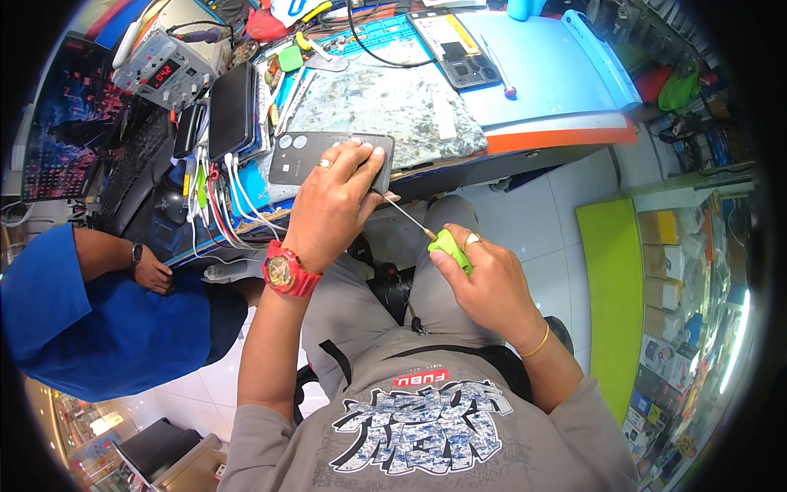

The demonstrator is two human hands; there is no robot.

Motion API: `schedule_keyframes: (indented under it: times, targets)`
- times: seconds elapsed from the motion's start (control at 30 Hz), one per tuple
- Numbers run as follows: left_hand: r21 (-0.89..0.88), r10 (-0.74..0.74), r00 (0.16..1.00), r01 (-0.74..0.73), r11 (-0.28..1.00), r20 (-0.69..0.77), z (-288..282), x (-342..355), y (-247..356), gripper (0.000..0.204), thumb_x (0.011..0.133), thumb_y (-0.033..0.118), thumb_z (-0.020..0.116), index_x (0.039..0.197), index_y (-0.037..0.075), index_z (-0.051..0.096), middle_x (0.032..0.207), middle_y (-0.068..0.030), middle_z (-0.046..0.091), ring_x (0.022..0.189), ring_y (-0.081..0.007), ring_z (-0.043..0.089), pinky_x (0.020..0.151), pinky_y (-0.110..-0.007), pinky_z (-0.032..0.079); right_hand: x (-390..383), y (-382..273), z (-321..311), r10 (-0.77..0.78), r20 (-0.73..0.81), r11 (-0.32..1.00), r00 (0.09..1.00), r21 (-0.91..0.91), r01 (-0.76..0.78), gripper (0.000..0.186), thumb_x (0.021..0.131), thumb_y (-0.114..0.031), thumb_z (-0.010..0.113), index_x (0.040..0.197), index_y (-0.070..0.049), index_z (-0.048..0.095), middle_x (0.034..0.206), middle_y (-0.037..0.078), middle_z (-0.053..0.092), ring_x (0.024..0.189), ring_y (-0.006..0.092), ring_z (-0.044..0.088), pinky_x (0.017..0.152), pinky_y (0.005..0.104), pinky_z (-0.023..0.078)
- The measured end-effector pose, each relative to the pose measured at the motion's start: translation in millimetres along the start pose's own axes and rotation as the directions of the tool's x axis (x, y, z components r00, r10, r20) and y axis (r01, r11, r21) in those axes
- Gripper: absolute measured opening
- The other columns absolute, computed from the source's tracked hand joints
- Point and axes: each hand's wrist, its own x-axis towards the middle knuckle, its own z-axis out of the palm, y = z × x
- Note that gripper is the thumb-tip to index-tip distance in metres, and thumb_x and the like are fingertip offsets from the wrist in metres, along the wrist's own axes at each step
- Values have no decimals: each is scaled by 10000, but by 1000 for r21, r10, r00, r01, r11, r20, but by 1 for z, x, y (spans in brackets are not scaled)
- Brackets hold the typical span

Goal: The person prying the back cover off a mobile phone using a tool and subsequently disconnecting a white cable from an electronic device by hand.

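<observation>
Left hand (338,197) at table (566,152) edge, palm down, holding grey phone back (291,168). Right hand (492,283), open floor (553,279) to its right, grips green-handled tool (448,252).

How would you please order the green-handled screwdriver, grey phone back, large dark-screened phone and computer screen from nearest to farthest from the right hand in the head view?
1. Green-handled screwdriver: held in the right hand.
2. Grey phone back: in the left hand.
3. Large dark-screened phone: farther left.
4. Computer screen: far left edge.
</observation>
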Motion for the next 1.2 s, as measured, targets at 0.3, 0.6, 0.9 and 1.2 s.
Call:
schedule_keyframes:
  times: [0.3,0.6,0.9,1.2]
  targets:
    - [-10,6,1000,-6,1000,-10,0,1,-1,601,798,175,926,1336,-11,735,1299,-158,707,1289,-387,660,1065,-462,567,2,2,-1,0,-4,1000,1000,2,0,471,1086,-379,700,1273,51,734,985,276,778,857,478,753,745,528,598]
    - [-10,1,1000,-1,1000,-13,1,0,-1,582,822,208,922,1327,-12,736,1304,-156,715,1292,-386,665,1066,-466,566,6,2,-2,37,7,999,999,2,-37,461,1090,-382,696,1273,40,737,985,271,778,863,476,753,754,533,594]
    - [-9,5,1000,-5,1000,-9,0,0,-2,566,834,212,920,1320,-14,740,1313,-159,719,1302,-383,663,1063,-466,571,6,3,-1,34,0,999,999,30,-34,483,1092,-382,696,1280,62,732,1003,280,780,868,483,752,762,529,593]
    - [-19,17,1000,-17,1000,-21,-1,3,-1,582,814,205,922,1318,-13,731,1264,-150,709,1258,-376,670,1035,-459,574,4,6,1,38,-5,998,999,59,-38,460,1093,-367,698,1274,54,735,1001,285,778,882,487,750,771,530,589]
